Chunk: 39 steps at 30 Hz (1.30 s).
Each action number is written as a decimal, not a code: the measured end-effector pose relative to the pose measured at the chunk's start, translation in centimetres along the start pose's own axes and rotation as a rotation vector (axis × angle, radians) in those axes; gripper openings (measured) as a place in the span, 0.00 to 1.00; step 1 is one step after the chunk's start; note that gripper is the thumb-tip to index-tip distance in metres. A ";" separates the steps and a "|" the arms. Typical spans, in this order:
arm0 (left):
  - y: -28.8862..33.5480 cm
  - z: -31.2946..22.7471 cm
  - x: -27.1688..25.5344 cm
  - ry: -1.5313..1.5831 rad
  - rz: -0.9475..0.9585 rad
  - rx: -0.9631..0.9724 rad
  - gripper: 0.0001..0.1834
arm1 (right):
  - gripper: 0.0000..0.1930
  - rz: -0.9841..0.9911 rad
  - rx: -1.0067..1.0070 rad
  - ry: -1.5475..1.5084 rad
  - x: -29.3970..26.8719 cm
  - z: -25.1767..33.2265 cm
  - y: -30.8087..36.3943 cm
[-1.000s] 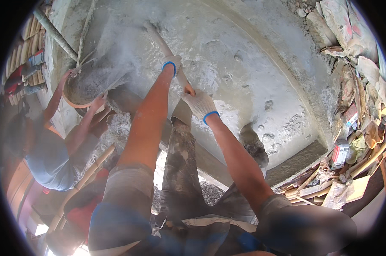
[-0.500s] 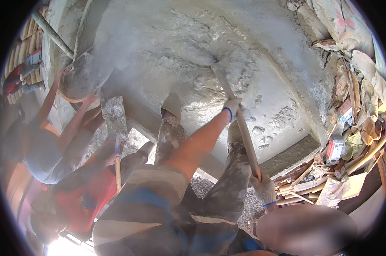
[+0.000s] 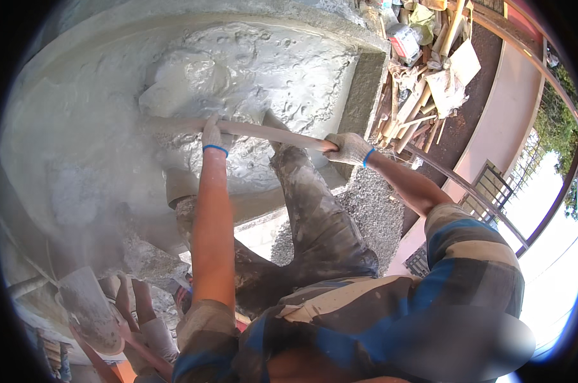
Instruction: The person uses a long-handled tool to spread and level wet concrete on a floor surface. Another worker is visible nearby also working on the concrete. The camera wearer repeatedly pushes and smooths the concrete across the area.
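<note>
Gloved in knit with a blue cuff, my left hand [image 3: 213, 135] is wrapped round the middle of a long pale handle [image 3: 276, 133]. My right hand [image 3: 351, 149], in a matching glove, grips the handle's end. The handle lies nearly level across the view, over wet grey mortar [image 3: 295, 70] in a concrete trough [image 3: 363, 89]. Its far end runs left into dust and mortar, so the tool's head is hidden. Below the handle are my mud-stained trouser legs [image 3: 301, 191], and a boot [image 3: 180, 185] shows at the mortar's edge.
A co-worker's arms [image 3: 132, 341] and a grey basin [image 3: 91, 309] are at the lower left, near a hazy dust cloud. Scrap wood and paper [image 3: 423, 96] lie beyond the trough's right end. Gravel [image 3: 375, 204] covers ground beside my legs; a metal rail [image 3: 467, 191] runs at the right.
My view has turned, shifting the debris up and the co-worker down. The handle has swung from steep to nearly level, its far end now at the left. Both hands keep hold.
</note>
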<state>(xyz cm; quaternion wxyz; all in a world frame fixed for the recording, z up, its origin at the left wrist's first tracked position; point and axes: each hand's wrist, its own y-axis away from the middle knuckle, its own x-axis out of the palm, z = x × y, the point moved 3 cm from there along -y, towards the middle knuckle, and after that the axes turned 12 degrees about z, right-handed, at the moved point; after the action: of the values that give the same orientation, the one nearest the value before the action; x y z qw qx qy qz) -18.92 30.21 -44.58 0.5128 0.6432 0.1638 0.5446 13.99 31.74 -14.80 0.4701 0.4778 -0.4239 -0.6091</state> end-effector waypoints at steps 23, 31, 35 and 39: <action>22.8 -55.3 -16.6 -1.155 -0.933 0.386 0.20 | 0.28 0.236 -0.547 -0.439 8.0 72.2 -31.9; 25.6 -42.3 -19.9 -1.336 -1.093 0.197 0.22 | 0.33 0.127 -0.519 -0.327 15.8 62.0 -23.9; 22.4 -31.5 -15.7 -1.212 -1.133 0.399 0.27 | 0.29 0.186 -0.416 -0.523 15.7 50.6 -19.9; 17.3 -25.8 -18.3 -1.043 -0.978 0.361 0.26 | 0.26 0.330 -0.342 -0.664 11.8 42.3 -11.9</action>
<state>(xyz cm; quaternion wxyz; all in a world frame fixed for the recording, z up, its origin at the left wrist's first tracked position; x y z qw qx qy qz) -53.81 21.22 -42.87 0.5944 0.7464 0.2538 -0.1584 -30.68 25.38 -20.65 0.4717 0.0956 -0.5164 -0.7083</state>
